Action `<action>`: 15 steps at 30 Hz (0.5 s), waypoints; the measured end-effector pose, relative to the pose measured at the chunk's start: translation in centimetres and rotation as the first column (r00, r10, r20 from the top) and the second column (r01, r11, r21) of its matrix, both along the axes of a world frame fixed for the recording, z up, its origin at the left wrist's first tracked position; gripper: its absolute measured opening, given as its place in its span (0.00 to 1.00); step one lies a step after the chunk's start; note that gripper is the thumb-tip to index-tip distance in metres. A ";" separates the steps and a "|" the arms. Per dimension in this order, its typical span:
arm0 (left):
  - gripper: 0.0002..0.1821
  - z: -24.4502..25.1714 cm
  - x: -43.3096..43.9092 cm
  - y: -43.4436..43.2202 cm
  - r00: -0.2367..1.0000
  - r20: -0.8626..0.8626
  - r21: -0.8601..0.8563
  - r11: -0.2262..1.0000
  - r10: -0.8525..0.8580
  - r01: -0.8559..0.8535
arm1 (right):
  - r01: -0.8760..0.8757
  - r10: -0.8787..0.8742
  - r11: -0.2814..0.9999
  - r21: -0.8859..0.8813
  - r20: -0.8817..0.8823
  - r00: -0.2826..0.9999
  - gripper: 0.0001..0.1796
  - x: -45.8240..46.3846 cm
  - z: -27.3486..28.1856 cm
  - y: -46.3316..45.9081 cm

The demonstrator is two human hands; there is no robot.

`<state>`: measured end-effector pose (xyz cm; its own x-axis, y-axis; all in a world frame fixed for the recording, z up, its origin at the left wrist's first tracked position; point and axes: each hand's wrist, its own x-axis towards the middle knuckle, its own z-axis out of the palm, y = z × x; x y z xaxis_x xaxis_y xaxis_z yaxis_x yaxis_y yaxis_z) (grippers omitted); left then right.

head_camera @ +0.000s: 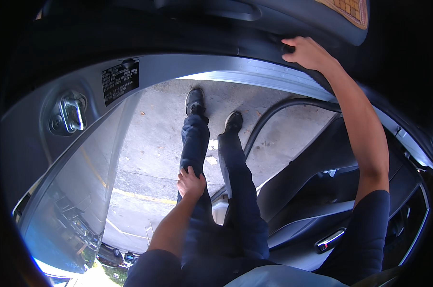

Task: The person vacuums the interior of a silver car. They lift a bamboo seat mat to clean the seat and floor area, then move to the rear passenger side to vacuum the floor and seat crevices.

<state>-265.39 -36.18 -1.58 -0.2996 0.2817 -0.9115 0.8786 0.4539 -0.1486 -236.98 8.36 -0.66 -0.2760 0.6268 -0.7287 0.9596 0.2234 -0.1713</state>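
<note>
My right hand [302, 52] reaches into the car's dark footwell, just inside the door sill [259, 80], with its fingers curled around a black hose or nozzle end [288, 49]. My left hand [191, 182] rests on my trouser leg [195, 143] near the knee. A black ribbed hose [274, 107] arcs over the concrete floor and runs up to the sill beneath my right forearm. Its join with the dark piece in my right hand is hidden.
The open car door [309, 211] stands at the right. At the left is the door pillar with a metal striker [72, 114] and a printed label [120, 81]. A seat edge with a woven cover [349, 10] juts in above.
</note>
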 end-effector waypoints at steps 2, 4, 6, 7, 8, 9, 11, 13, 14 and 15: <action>0.26 -0.2 0.0 -0.2 0.999 -0.025 -0.006 1.000 -0.022 0.022 | 0.073 -0.095 0.993 -0.094 -0.263 0.960 0.31 -2.5 -1.4 0.7; 0.25 -0.3 0.0 -0.2 1.000 -0.020 0.005 1.000 -0.013 0.013 | 0.038 -0.033 0.999 0.023 -0.204 0.979 0.31 -4.8 -2.7 1.2; 0.24 -0.2 0.0 -0.2 0.999 -0.027 0.010 1.000 -0.020 0.020 | 0.040 -0.042 0.999 -0.012 -0.161 0.986 0.31 -5.4 -3.0 1.3; 0.24 -0.2 0.0 -0.1 0.999 -0.028 0.021 1.000 -0.016 0.017 | 0.038 -0.043 0.998 -0.041 -0.127 0.991 0.31 -5.1 -2.7 1.2; 0.24 -0.1 0.1 0.0 0.999 -0.023 0.021 1.000 -0.022 0.023 | 0.044 -0.048 0.997 -0.063 -0.063 0.997 0.31 -4.3 -2.1 1.2; 0.24 -0.2 0.0 0.2 0.999 -0.025 0.006 0.999 -0.033 0.033 | 0.043 -0.044 0.999 -0.029 -0.026 0.999 0.32 -3.2 -1.2 0.9; 0.25 -0.2 0.1 0.4 1.000 -0.017 0.033 0.999 -0.021 0.021 | -0.034 0.033 0.999 0.034 0.009 0.999 0.31 -0.9 0.9 0.9; 0.25 -0.1 0.1 0.3 0.999 -0.018 0.036 0.999 -0.034 0.035 | 0.146 -0.155 0.986 -0.083 -0.117 0.981 0.31 0.7 3.1 1.0; 0.26 -0.1 0.2 0.3 0.999 -0.022 0.025 0.999 -0.035 0.036 | 0.127 -0.148 0.984 -0.123 -0.175 0.973 0.31 0.8 3.6 1.3; 0.26 -0.1 0.2 0.2 0.999 -0.012 0.005 0.999 -0.035 0.035 | 0.122 -0.154 0.982 -0.147 -0.230 0.961 0.31 0.3 3.6 1.4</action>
<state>-265.18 -36.03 -1.71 -0.3000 0.2974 -0.9064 0.8923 0.4234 -0.1564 -236.64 9.78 2.99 -0.3692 0.5755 -0.7297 0.9069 0.0519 -0.4180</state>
